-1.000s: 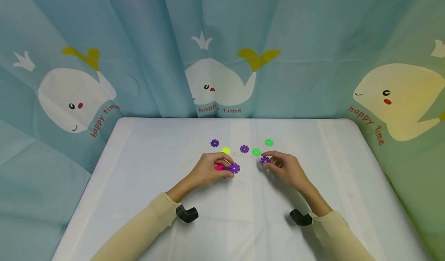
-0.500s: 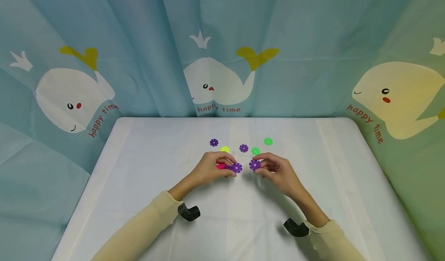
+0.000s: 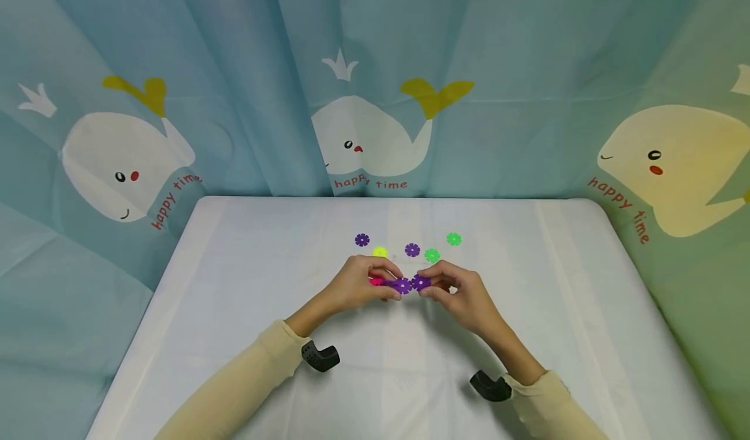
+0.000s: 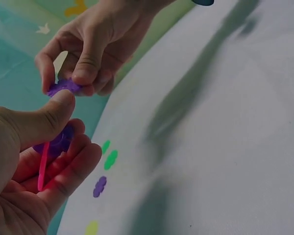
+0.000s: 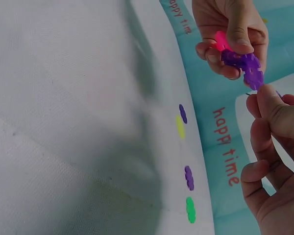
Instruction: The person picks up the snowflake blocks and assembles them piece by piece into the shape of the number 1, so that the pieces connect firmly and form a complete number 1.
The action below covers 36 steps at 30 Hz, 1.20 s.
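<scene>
Pink-and-purple linked discs (image 3: 401,285) gripped by the left hand (image 3: 354,284) run roughly parallel to the worktop's far edge (image 3: 504,207), seemingly touching the single disc (image 3: 422,284) the right hand (image 3: 467,293) pinches.

A whale-printed blue curtain (image 3: 515,62) hangs behind the white table (image 3: 404,381)

Curtained-off spot, type unclear: whale-print curtain (image 3: 515,140) & wht tbl (image 3: 281,245)
</scene>
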Tool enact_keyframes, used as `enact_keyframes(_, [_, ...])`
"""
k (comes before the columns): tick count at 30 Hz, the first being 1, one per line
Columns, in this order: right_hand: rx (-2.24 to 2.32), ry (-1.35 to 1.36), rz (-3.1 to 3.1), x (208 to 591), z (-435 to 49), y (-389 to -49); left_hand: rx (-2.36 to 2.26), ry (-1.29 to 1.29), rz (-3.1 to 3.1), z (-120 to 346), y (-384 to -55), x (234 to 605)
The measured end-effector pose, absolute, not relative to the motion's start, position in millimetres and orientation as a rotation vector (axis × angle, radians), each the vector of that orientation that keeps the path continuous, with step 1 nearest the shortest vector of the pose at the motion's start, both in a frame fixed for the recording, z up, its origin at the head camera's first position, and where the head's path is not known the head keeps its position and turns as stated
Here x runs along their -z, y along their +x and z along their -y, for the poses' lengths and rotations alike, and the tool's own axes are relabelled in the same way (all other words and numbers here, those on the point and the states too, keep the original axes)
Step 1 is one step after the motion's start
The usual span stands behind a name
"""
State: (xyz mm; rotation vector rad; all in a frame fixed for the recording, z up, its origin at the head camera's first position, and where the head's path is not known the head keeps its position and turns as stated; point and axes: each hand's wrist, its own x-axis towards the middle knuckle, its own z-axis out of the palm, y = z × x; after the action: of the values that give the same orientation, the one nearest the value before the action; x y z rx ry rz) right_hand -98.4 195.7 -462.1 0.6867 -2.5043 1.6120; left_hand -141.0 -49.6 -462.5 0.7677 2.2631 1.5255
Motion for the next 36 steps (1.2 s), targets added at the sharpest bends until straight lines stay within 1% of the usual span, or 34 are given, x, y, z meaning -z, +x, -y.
enact_keyframes(7, [-1.524,0.719,2.462,451.6,-187.9,-91.3,-1.495,0.773,-2.263,49.8,-141.0,463.1])
enact_keyframes(16, [-1.474,0.746,2.426,471.3,-191.7,-94.1,-1.473,0.755,-2.257,49.5,-140.0,463.1])
enact_keyframes(26, [-1.492,0.752,2.364,475.9,-187.9,-93.5,-1.502,0.727,-2.264,48.1,-138.7,465.7])
enact_keyframes(36, [-1.492,0.698,2.371,479.8,-184.5,-89.9,-1.499,0.700,-2.251,45.2,-135.5,467.4])
